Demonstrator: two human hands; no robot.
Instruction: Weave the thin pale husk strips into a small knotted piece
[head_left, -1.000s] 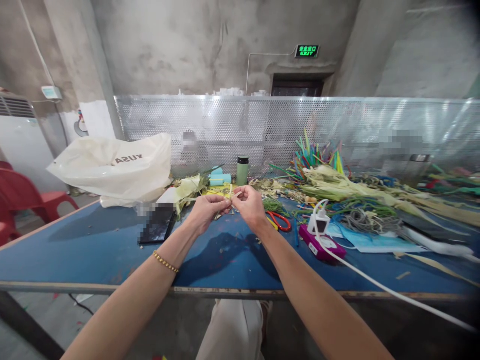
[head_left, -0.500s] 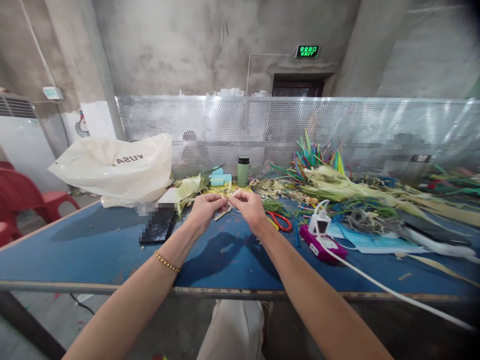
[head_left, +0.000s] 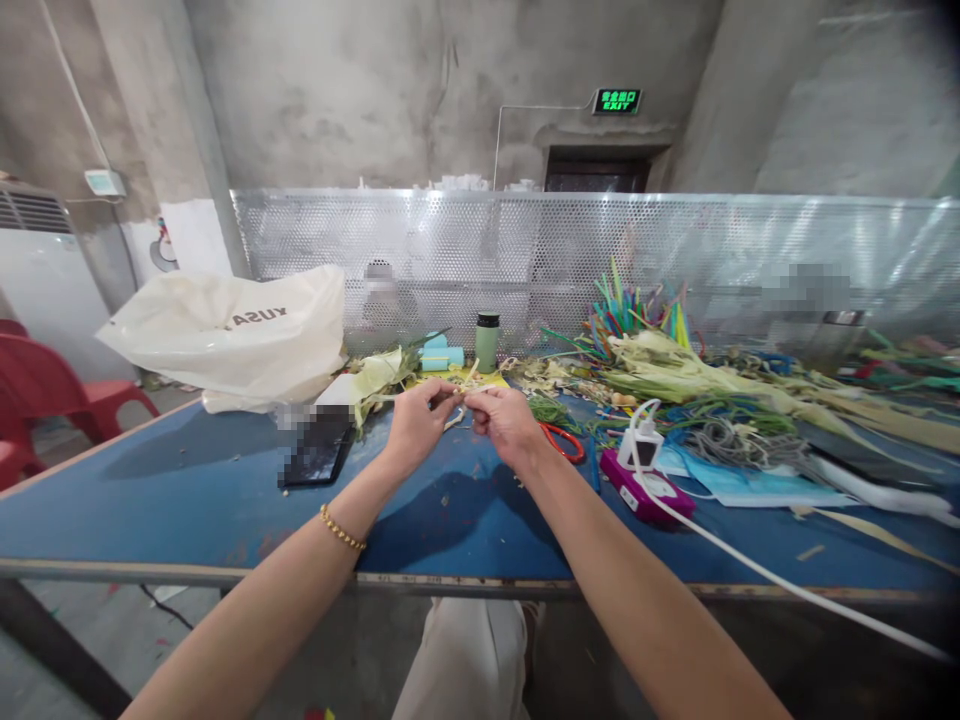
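My left hand [head_left: 421,420] and my right hand [head_left: 504,417] meet above the middle of the blue table [head_left: 442,530], their fingertips pinched close together. Between them is a thin, pale strip of corn husk [head_left: 472,372], whose upper end sticks up past the fingers. Another bit of the pale strip shows below the fingertips. The fingers cover most of the held piece. Red-handled scissors [head_left: 564,443] lie just right of my right hand, partly behind the wrist. A green bottle [head_left: 487,342] stands upright beyond my hands.
A white bag [head_left: 232,335] and a dark tablet [head_left: 319,450] lie to the left. Corn husks [head_left: 675,370], bundled green cords [head_left: 712,410] and coloured stems [head_left: 637,310] spread over the right. A purple power strip [head_left: 645,490] trails a white cable [head_left: 787,590] across the table edge.
Both hands have turned slightly at the wrist. My right fingers are more curled, and my left fingers have shifted around the strip, which stays between the fingertips.
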